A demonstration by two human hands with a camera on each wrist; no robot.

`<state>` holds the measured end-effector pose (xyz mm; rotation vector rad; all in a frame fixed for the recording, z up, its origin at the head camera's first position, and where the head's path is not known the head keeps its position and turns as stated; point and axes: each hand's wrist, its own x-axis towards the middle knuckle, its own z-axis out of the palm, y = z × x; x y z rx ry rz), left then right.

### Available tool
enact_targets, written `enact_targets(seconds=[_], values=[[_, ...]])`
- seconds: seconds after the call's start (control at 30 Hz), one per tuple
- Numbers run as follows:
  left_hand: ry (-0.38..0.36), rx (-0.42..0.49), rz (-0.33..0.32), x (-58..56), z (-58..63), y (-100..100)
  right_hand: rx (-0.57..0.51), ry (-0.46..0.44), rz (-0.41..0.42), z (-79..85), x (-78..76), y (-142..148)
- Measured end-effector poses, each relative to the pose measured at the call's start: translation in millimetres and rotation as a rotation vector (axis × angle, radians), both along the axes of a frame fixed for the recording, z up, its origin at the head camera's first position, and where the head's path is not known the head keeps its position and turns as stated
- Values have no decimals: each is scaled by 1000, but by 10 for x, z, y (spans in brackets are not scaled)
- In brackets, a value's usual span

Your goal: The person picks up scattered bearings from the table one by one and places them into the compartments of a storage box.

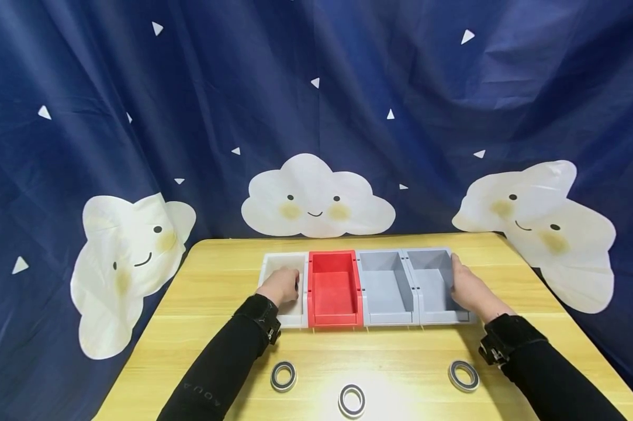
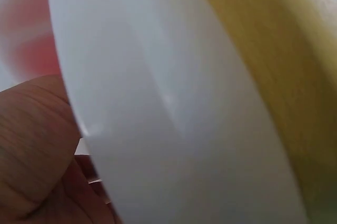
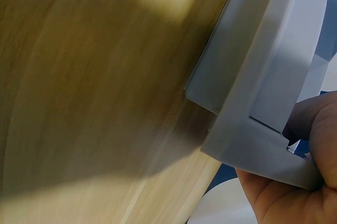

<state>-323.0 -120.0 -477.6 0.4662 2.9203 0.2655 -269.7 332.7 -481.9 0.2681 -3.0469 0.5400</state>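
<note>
My left hand (image 1: 282, 285) reaches down into the white bin (image 1: 267, 266) at the row's left end, fingers curled low. A small dark patch shows beside its fingers; I cannot tell whether they hold something. In the left wrist view the white bin's wall (image 2: 158, 108) hides most of the fingers. My right hand (image 1: 470, 287) grips the outer right wall of the grey bin (image 1: 442, 317) at the right end. In the right wrist view the thumb lies over the rim of that grey bin (image 3: 263, 145), with fingers wrapped beneath its corner.
Between the end bins stand a red bin (image 1: 334, 287) and another grey bin (image 1: 384, 286), side by side. Three ball bearings lie on the wooden table (image 1: 211, 345) in front: a left one (image 1: 283, 376), a middle one (image 1: 343, 403) and a right one (image 1: 454, 380). A blue curtain (image 1: 316, 117) hangs behind.
</note>
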Motion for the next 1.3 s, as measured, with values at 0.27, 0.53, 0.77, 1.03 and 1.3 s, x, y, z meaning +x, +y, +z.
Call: enact_targets(seconds=[0.27, 0.53, 0.77, 1.03, 1.3], values=[[8, -5, 21, 14, -22, 3, 2, -2, -8, -3, 3, -7], [-10, 12, 44, 59, -39, 4, 4, -5, -4, 7, 2, -8], [-29, 20, 64, 60, -36, 1, -4, -10, -8, -4, -8, -11], [-7, 42, 48, 137, 38, 3, -7, -20, -5, 5, 5, -14], [25, 62, 17, 216, 157, 10, -4, -22, -17, 18, 12, -27]])
